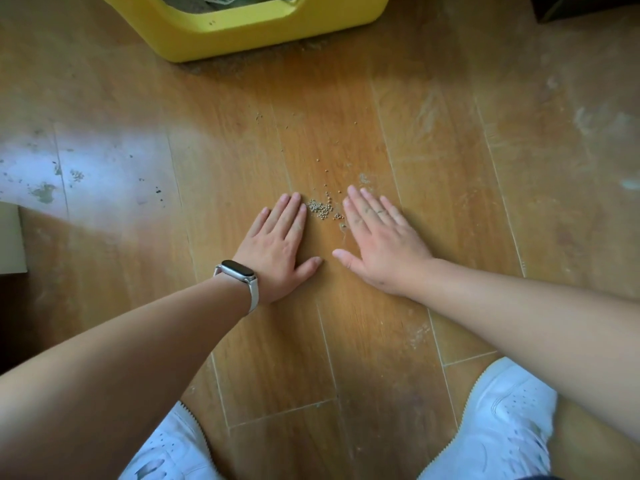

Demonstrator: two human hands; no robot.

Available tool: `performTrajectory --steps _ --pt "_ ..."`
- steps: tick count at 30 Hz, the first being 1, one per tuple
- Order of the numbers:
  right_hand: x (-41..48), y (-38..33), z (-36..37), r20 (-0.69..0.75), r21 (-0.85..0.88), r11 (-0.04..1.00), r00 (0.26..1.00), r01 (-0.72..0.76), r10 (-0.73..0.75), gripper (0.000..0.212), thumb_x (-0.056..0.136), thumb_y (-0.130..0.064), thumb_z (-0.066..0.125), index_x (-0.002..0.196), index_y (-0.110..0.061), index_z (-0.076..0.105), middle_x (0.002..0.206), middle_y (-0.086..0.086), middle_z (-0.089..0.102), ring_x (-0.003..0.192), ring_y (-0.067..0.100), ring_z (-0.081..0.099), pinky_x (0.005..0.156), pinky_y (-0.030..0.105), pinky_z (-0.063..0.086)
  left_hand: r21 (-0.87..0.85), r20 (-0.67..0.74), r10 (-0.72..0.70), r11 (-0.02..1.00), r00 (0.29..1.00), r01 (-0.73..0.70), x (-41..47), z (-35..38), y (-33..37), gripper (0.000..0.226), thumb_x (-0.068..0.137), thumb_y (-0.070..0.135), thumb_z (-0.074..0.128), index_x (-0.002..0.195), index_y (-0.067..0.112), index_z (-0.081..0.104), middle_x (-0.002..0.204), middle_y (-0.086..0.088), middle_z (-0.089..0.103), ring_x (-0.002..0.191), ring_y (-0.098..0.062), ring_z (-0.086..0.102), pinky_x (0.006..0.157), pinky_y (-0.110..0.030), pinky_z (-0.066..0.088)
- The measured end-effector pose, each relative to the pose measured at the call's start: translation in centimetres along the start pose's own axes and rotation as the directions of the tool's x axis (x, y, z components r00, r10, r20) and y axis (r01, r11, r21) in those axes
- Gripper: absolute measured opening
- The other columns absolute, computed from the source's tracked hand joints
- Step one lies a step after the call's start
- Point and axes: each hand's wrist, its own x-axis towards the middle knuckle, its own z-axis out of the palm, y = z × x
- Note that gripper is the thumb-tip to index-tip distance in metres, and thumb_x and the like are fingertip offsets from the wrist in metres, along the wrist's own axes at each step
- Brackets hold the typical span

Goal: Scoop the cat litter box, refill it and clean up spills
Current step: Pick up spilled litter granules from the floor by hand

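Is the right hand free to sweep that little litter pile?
Probably yes: the right hand lies flat on the floor beside the litter pile, nothing between them; the left hand flanks the other side.

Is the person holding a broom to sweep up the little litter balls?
No, both the left hand and right hand lie flat and bare on the floor, either side of the litter pellets.

The scuffed wooden floor (pixel 346 341) is being occupied by spilled litter pellets (pixel 320 208), a yellow litter box (pixel 242 36) and two flat hands.
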Motion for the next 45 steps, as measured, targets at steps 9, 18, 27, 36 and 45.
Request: performTrajectory --steps 9,18,27,36,45 --pt "-0.2 0.0 0.6 0.085 0.049 0.992 0.990 -0.120 0.115 0.084 0.095 -0.066 0.013 0.155 -0.012 -0.009 0.162 0.002 -0.020 0.149 0.016 -0.017 0.121 0.043 -0.008 -0.126 -0.033 0.029 0.991 0.999 -0.033 4.0 -2.1 0.6 0.090 0.092 0.062 0.038 0.156 0.010 0.004 0.164 -0.006 -0.005 0.151 -0.017 -0.008 0.121 -0.035 -0.003" --pt "4.3 2.6 -3.3 -0.051 0.097 0.986 0.989 -0.134 0.140 0.074 0.099 -0.058 0.022 0.156 -0.013 0.010 0.165 0.002 0.002 0.151 0.016 -0.002 0.122 0.039 -0.002 -0.029 0.040 0.034 0.999 0.999 -0.033 9.9 -5.5 -2.0 0.087 0.094 0.068 0.026 0.156 0.014 -0.002 0.164 -0.002 -0.010 0.150 -0.015 -0.010 0.122 -0.034 -0.001" --pt "11.3 7.9 -5.2 0.058 0.080 0.988 0.990 -0.130 0.126 0.080 0.097 -0.064 0.019 0.156 -0.016 -0.004 0.164 0.000 -0.012 0.150 0.015 -0.009 0.122 0.039 0.000 0.064 0.102 0.232 0.969 0.967 -0.239 8.8 -4.0 -1.8 0.095 0.089 0.074 0.018 0.155 0.011 -0.007 0.163 -0.006 -0.016 0.149 -0.017 -0.017 0.121 -0.032 -0.008" --pt "6.1 4.0 -2.5 0.090 0.050 0.991 0.988 0.121 -0.125 0.081 0.096 -0.065 0.013 0.156 -0.014 -0.004 0.163 0.002 -0.014 0.149 0.013 -0.012 0.121 0.034 -0.006 -0.017 0.144 0.318 0.947 0.937 -0.319 3.9 -1.9 0.3 0.096 0.090 0.074 0.018 0.154 0.010 -0.012 0.159 -0.006 -0.023 0.147 -0.016 -0.023 0.119 -0.031 -0.013" --pt "1.1 2.4 0.3 0.035 0.075 0.990 0.992 0.116 -0.119 0.085 0.090 -0.065 0.010 0.156 -0.012 -0.002 0.163 0.003 -0.008 0.150 0.015 -0.007 0.119 0.029 -0.013 -0.158 0.014 0.056 0.986 0.998 -0.053 -1.5 -0.6 -0.5 0.090 0.090 0.069 0.021 0.156 0.012 0.000 0.163 -0.002 -0.011 0.149 -0.013 -0.015 0.121 -0.031 -0.007"
